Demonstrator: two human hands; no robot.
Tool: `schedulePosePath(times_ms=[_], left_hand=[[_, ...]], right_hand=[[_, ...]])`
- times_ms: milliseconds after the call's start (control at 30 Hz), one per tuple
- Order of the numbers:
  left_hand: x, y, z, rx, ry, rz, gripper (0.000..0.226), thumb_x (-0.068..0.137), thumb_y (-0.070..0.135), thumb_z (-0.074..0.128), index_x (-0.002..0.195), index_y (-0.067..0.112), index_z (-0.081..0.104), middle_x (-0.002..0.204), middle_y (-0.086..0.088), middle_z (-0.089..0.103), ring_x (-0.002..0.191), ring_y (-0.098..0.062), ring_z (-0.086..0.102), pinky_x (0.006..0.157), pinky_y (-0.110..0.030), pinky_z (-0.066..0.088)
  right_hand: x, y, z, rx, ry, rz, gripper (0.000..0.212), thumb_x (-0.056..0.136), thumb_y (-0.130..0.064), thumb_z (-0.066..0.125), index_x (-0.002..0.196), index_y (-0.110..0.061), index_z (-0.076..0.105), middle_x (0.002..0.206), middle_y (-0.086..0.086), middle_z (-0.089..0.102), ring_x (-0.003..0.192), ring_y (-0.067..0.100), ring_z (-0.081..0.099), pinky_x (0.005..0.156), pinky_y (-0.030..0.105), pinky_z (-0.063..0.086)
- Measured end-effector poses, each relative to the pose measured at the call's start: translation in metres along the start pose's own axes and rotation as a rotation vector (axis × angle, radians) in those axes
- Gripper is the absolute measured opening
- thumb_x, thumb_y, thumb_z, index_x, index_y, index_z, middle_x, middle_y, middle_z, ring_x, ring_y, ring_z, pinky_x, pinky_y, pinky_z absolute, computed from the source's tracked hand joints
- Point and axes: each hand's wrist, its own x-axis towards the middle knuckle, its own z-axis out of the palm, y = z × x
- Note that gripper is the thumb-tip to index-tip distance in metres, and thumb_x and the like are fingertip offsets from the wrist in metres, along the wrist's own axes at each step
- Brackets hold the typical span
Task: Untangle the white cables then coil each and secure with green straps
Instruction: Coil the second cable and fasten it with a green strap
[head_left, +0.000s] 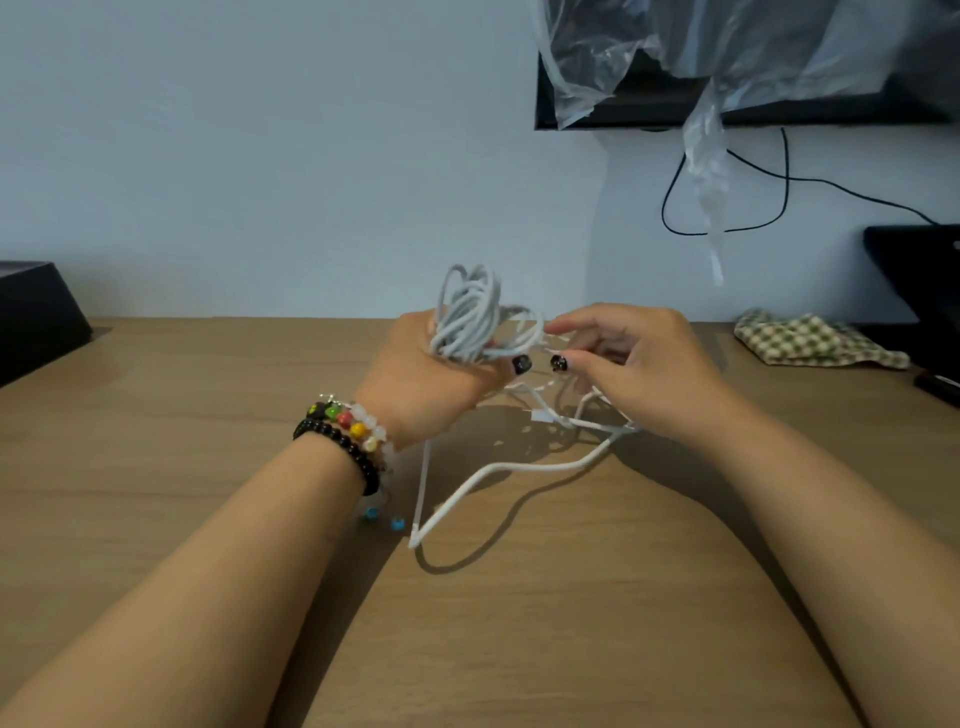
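The left hand (436, 379) is clenching a light, springy coil of white cable (470, 317) while, just beside it, the right hand (631, 364) is pinching a limp strand (540, 340), likely best gripped near the coil, slack trailing below onto the table (208, 415).

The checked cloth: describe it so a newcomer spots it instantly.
Start at the wooden table and follow its back edge to the far right. The checked cloth lies crumpled there against the wall, beside black equipment. It is the only green-and-cream patterned item in view.
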Motion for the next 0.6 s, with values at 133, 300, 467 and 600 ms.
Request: schedulePosePath(times_ms=[133, 300, 467, 600], left_hand=[[0.002, -0.005, 0.001, 0.109, -0.033, -0.109, 0.02, 0.078, 0.01, 0.075, 0.064, 0.02, 0.065, 0.049, 0.012, 0.06, 0.043, 0.0, 0.053, 0.046, -0.016, 0.045], [0.003, -0.004, -0.006, -0.014, 0.029, -0.185, 0.018, 0.077, 0.006, 0.077, 0.064, 0.012, 0.066, 0.048, 0.006, 0.059, 0.042, -0.008, 0.05, 0.044, -0.024, 0.046], [0.011, -0.018, -0.015, -0.345, 0.343, -0.373, 0.016, 0.083, 0.015, 0.071, 0.068, 0.01, 0.067, 0.06, 0.0, 0.065, 0.046, -0.014, 0.048, 0.047, -0.027, 0.041], [0.018, -0.03, -0.024, -0.517, 0.503, -0.533, 0.007, 0.083, 0.017, 0.068, 0.079, 0.013, 0.065, 0.063, 0.007, 0.064, 0.048, -0.007, 0.049, 0.044, -0.022, 0.041]], right_hand=[[0.0, -0.004, 0.002, 0.122, 0.017, 0.009, 0.027, 0.087, -0.001, 0.066, 0.094, -0.027, 0.071, 0.079, -0.009, 0.073, 0.058, 0.014, 0.066, 0.066, 0.019, 0.055], [0.006, -0.003, -0.004, 0.368, 0.214, 0.035, 0.024, 0.089, 0.005, 0.06, 0.087, -0.017, 0.071, 0.07, -0.008, 0.073, 0.044, 0.007, 0.047, 0.051, 0.015, 0.043], [0.015, 0.015, -0.03, 0.558, 0.621, 0.224, 0.017, 0.092, 0.0, 0.058, 0.089, -0.014, 0.066, 0.074, 0.004, 0.07, 0.046, 0.002, 0.049, 0.047, 0.015, 0.037], [0.016, 0.042, -0.04, 0.646, 0.861, 0.438, 0.024, 0.09, 0.006, 0.053, 0.083, -0.015, 0.062, 0.073, 0.007, 0.063, 0.042, 0.002, 0.052, 0.042, 0.015, 0.036]])
